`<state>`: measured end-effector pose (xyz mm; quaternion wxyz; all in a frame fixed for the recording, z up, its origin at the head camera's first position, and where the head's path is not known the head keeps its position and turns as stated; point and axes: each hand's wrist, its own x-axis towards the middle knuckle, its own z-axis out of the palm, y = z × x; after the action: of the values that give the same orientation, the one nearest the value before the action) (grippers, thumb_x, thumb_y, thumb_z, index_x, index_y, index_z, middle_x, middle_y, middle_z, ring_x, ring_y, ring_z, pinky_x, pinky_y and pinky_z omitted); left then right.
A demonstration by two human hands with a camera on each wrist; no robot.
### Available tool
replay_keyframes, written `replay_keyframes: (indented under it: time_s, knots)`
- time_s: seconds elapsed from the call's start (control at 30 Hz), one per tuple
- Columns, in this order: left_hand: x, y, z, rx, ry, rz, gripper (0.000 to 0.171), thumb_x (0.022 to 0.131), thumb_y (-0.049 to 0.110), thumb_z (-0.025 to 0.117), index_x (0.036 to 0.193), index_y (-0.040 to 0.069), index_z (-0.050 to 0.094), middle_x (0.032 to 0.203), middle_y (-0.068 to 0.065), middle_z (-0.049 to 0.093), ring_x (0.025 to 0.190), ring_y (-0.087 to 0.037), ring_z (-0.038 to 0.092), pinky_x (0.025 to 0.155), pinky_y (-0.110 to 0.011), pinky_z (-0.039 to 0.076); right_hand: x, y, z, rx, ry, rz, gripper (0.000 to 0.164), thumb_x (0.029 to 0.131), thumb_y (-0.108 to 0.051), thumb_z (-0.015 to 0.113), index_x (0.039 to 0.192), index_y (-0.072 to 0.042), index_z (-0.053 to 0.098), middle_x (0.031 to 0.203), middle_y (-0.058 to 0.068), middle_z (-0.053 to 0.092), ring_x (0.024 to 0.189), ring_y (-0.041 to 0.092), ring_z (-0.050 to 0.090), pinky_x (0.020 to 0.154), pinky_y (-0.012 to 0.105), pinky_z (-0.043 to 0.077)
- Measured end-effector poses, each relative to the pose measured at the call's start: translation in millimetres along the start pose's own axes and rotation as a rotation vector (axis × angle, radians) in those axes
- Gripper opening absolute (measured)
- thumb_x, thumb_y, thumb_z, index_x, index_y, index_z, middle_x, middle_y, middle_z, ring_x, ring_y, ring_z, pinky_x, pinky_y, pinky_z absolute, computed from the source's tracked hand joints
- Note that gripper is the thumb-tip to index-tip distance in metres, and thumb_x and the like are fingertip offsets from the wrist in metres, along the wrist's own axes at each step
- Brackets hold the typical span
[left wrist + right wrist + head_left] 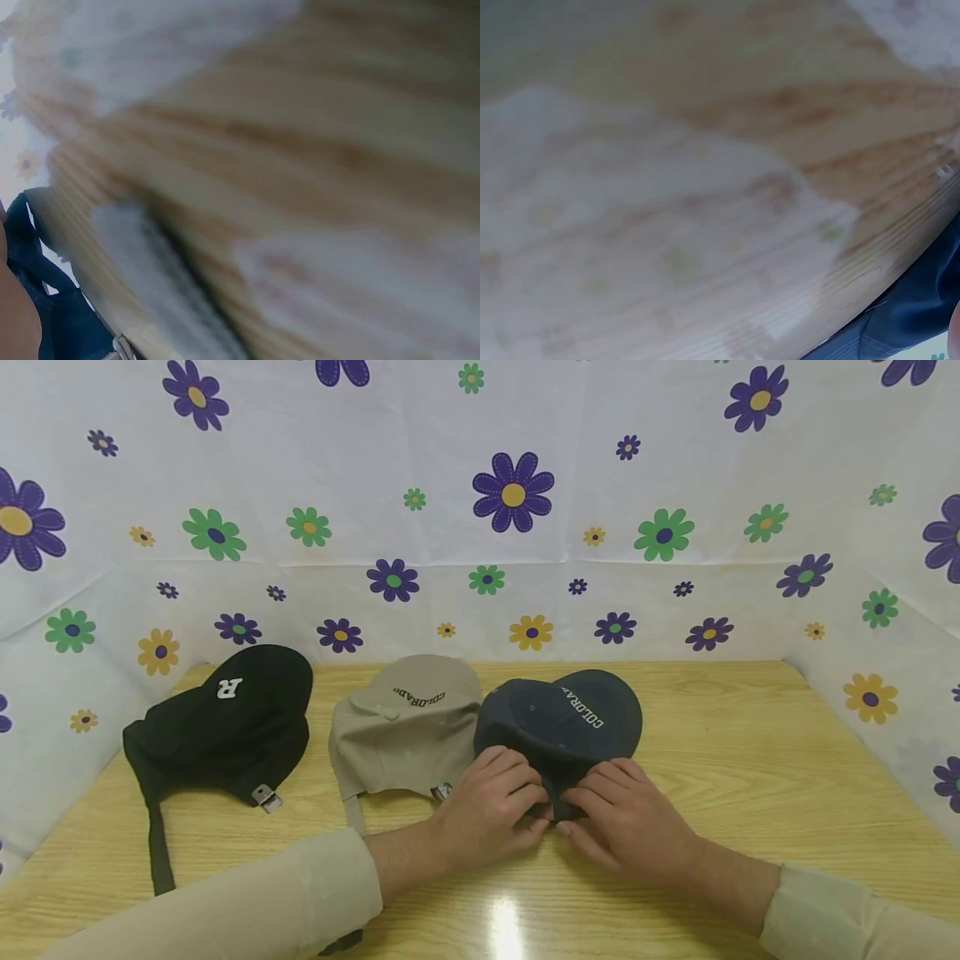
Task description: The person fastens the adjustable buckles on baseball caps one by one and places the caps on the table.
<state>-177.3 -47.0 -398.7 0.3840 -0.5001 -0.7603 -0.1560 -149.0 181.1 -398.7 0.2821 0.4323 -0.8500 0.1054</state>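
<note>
A navy baseball cap [517,718] with white COLORADO lettering lies on the wooden table, brim pointing back and right. At its near edge the left hand [491,802] pinches the back strap [557,808] from one side. From the other side the right hand [630,818] pinches the same strap, its fingertips close to the left ones. The fingers hide much of the strap. Part of the navy cap [75,322] and a metal buckle [122,346] show at the lower left of the left wrist view. Navy fabric of the cap [922,300] fills the right wrist view's lower right corner.
A beige COLORADO cap [405,743] sits just left of the navy one. Farther left is a black cap [225,743] with a white R, its strap [159,843] hanging toward the front. White flowered cloth [420,443] stands behind and along both sides of the table [735,752].
</note>
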Motion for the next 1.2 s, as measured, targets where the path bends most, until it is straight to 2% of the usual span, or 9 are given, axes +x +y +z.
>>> replay_keyframes:
  time_s: [0.27, 0.73, 0.93, 1.2]
  knots:
    - [-0.3, -0.4, 1.1, 0.003, 0.013, 0.014, 0.004, 0.077, 0.017, 0.075, 0.077, 0.016, 0.071, 0.083, 0.005, 0.065, 0.083, -0.014, 0.059, 0.082, -0.030, 0.047, -0.1, -1.1, 0.1, -0.009, 0.002, -0.001, 0.038, 0.106, -0.037, 0.038, 0.097, -0.014, 0.068, 0.093, -0.003, 0.066, 0.092, 0.018, 0.059, 0.089, 0.037, 0.044]
    - [-0.5, 0.0, 1.1, -0.004, 0.019, 0.024, 0.007, 0.076, 0.018, 0.077, 0.077, 0.017, 0.071, 0.083, 0.006, 0.064, 0.084, -0.014, 0.059, 0.084, -0.029, 0.047, 0.1, -0.8, 0.6, -0.018, 0.026, -0.008, 0.036, 0.105, -0.034, 0.037, 0.089, -0.014, 0.062, 0.084, -0.003, 0.060, 0.084, 0.018, 0.055, 0.084, 0.037, 0.043]
    - [-0.3, 0.0, 1.1, 0.003, 0.024, 0.026, 0.007, 0.076, 0.018, 0.077, 0.075, 0.017, 0.070, 0.083, 0.006, 0.064, 0.084, -0.014, 0.059, 0.084, -0.029, 0.047, 1.4, -0.7, 0.7, -0.025, 0.071, -0.024, 0.038, 0.106, -0.033, 0.035, 0.087, -0.013, 0.061, 0.081, -0.003, 0.059, 0.081, 0.018, 0.055, 0.081, 0.038, 0.044]
    - [-0.6, 0.1, 2.0, 0.011, 0.022, 0.024, 0.006, 0.076, 0.019, 0.076, 0.076, 0.017, 0.071, 0.082, 0.006, 0.064, 0.084, -0.014, 0.059, 0.084, -0.030, 0.047, 0.1, -0.4, -0.5, -0.023, 0.013, 0.011, 0.031, 0.103, -0.031, 0.039, 0.085, -0.015, 0.059, 0.080, -0.003, 0.057, 0.082, 0.017, 0.053, 0.083, 0.037, 0.042]
